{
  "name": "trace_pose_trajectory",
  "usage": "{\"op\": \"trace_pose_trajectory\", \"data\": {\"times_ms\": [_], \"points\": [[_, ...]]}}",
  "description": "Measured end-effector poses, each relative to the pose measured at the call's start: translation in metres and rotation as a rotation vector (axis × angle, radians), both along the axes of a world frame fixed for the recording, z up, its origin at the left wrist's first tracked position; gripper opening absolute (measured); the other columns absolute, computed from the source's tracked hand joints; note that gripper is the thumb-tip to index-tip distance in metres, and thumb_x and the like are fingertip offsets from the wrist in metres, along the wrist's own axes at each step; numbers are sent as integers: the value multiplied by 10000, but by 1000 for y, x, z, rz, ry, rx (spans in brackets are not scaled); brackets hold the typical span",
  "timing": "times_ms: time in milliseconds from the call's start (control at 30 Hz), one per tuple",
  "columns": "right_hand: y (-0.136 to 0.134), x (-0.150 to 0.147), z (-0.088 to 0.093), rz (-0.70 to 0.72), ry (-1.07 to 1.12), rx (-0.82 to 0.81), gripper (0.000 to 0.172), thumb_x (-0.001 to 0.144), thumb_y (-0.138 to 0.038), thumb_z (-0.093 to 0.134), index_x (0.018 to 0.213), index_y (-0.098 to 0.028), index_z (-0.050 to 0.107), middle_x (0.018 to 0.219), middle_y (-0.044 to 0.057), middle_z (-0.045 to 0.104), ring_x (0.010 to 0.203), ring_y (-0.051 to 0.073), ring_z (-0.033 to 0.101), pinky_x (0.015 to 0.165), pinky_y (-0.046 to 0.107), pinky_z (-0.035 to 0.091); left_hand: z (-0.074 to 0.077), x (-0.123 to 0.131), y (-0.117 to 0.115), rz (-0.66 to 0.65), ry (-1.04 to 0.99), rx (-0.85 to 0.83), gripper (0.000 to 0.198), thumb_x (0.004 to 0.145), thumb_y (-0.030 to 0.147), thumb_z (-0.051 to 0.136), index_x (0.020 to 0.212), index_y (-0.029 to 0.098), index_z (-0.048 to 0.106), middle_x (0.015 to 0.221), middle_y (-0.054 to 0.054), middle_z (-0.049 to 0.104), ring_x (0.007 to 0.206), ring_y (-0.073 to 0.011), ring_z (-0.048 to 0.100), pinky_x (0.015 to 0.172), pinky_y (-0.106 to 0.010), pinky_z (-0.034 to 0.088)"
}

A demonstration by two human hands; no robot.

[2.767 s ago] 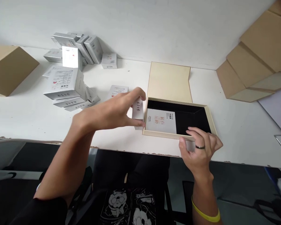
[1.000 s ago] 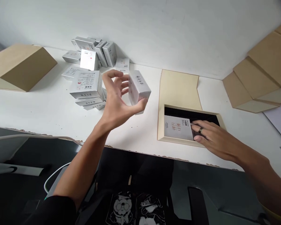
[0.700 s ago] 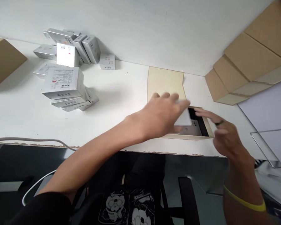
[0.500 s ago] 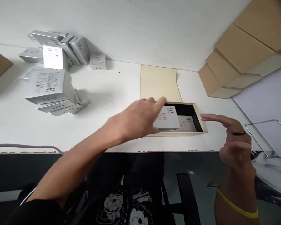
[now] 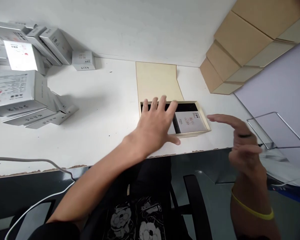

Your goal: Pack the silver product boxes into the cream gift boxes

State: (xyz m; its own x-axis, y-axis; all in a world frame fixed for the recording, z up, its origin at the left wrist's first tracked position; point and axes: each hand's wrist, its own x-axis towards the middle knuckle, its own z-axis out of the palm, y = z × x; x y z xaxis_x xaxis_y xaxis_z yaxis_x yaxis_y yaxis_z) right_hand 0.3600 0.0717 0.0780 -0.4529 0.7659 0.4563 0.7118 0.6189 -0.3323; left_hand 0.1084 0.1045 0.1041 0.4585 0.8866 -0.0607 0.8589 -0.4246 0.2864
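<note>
Box (image 5: 202,115) under splayed left hand (image 5: 153,128)

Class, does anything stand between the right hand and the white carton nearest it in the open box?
Yes: the right wall of the box stands between the right hand and that white carton; nothing else visible does.

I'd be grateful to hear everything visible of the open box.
The open box is cream, seemingly stiff card, with a black inside. It lies on the table, its flap folded back toward the wall. A pale carton lies in its right end; another shows partly beneath the left hand, spread over its left part. The right hand is by its right rim, contact unclear.
</note>
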Motion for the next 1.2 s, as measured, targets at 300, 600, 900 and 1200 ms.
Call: {"op": "trace_pose_trajectory", "data": {"times_ms": [300,600,900,1200], "points": [[58,-55,11,236,-584,-413,852,899,-779,569,1609,-348,385,1602,108,436,1471,413,391,1164,624,393,-15,-44,1,-54,18,-34,588,803,453,848,1162,143,501,1049,-91,704,920,-265,679,878,-364,478],[60,-107,17,313,-684,-466,672,924,-671,556,1491,-311,538,1352,120,584,1165,335,610,912,464,547,-10,-109,-16,1,-17,-88,655,762,403,863,1239,179,473,1098,-76,682,1037,-291,630,860,-341,454],[77,-148,8,396,-872,-356,470,799,-520,661,1178,-256,747,1006,106,618,807,281,622,599,385,469,-7,-125,-24,-29,68,-112,654,851,496,797,1299,119,507,1231,-129,635,1123,-297,586,983,-364,415],[75,-132,-4,457,-792,-209,352,878,-519,623,937,-195,750,920,108,614,731,251,636,512,373,497,1,-109,-5,-107,99,-248,789,798,394,843,1419,114,446,1206,-127,668,1038,-285,639,875,-374,473]]}}
